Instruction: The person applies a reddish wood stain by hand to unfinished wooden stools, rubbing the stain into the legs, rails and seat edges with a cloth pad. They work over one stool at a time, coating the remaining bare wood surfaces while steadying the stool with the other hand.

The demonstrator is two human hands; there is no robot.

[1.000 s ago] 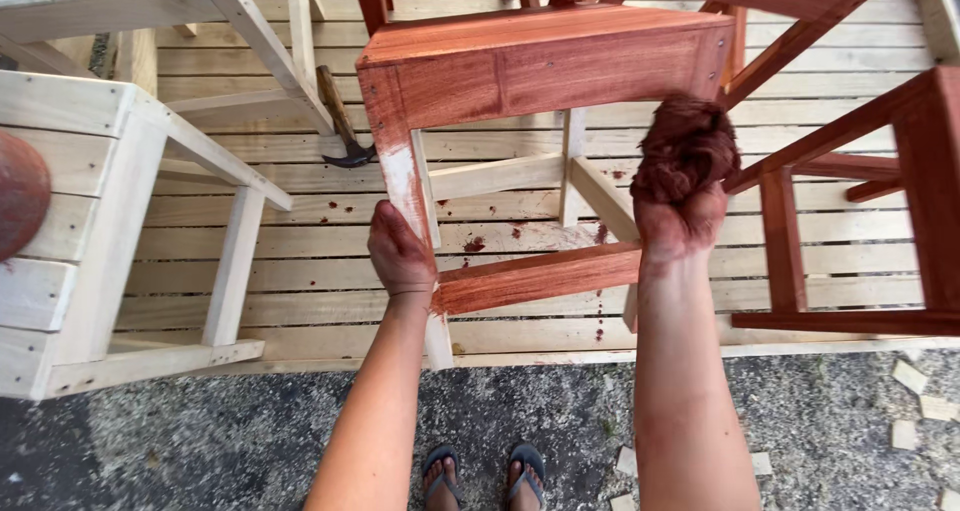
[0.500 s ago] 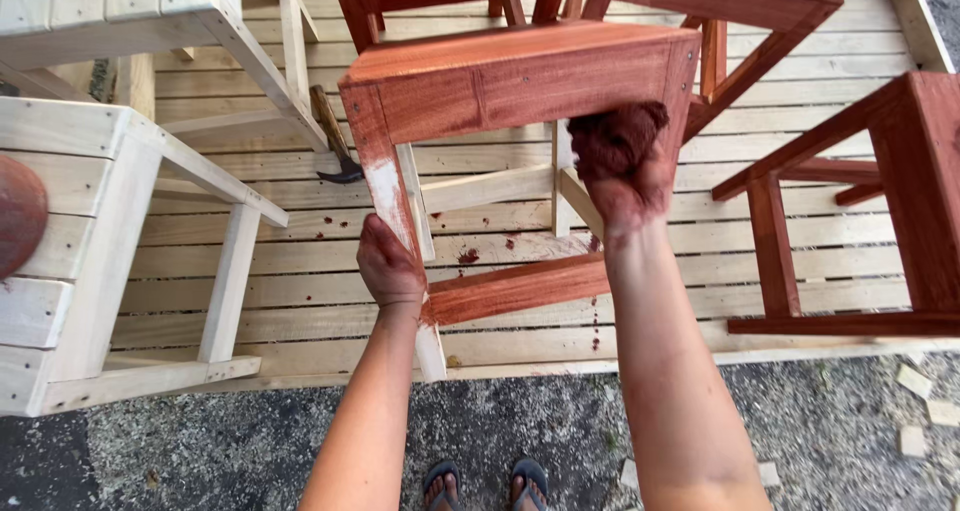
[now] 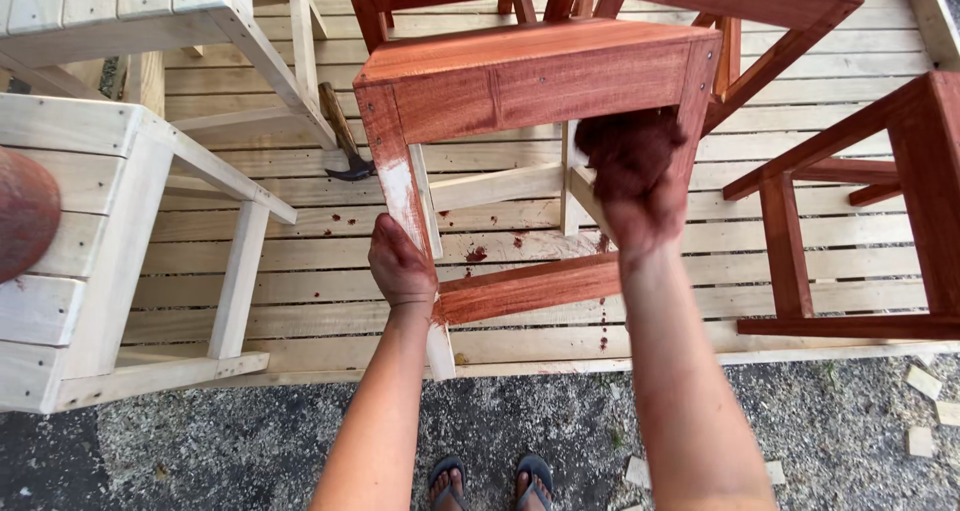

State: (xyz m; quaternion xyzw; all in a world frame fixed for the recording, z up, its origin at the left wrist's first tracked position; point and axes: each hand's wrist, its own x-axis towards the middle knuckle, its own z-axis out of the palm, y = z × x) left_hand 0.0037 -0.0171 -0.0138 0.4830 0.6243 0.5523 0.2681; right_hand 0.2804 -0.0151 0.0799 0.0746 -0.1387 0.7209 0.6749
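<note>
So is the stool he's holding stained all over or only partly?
Partly. The stool's top and cross rail are red-brown, but the leg gripped by the left hand shows bare pale wood.

The stool point(image 3: 530, 91) stands on the slatted platform point(image 3: 300, 291), above and between both hands. The left hand point(image 3: 402, 269) sits on its near leg; the right hand point(image 3: 640, 206), with a rag point(image 3: 628, 153), is under the seat. A hammer point(image 3: 342, 136) lies beyond the left hand, perhaps partly under another stool point(image 3: 120, 221) on the left.
</note>
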